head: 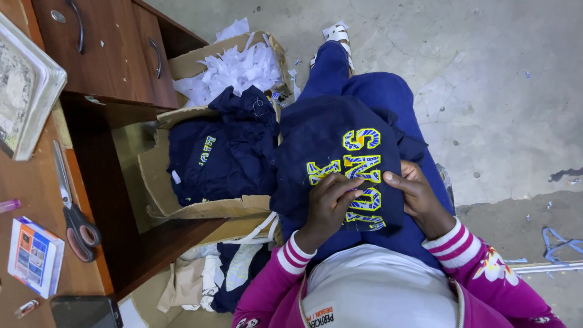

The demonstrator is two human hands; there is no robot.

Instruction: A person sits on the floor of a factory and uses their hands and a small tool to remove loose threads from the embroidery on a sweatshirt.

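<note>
Both hands rest on my lap, left hand [328,203] pinching and right hand [419,197] flattening the soft, light navy cloth garment with yellow embroidered letters [340,152], best gripped beside the stitching.

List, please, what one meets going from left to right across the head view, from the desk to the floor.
small printed box → scissors → cardboard box of navy garments → left hand → right hand → blue strip scraps on the concrete floor.

Single head view, steeply down, close over lap, perhaps seated.
</note>
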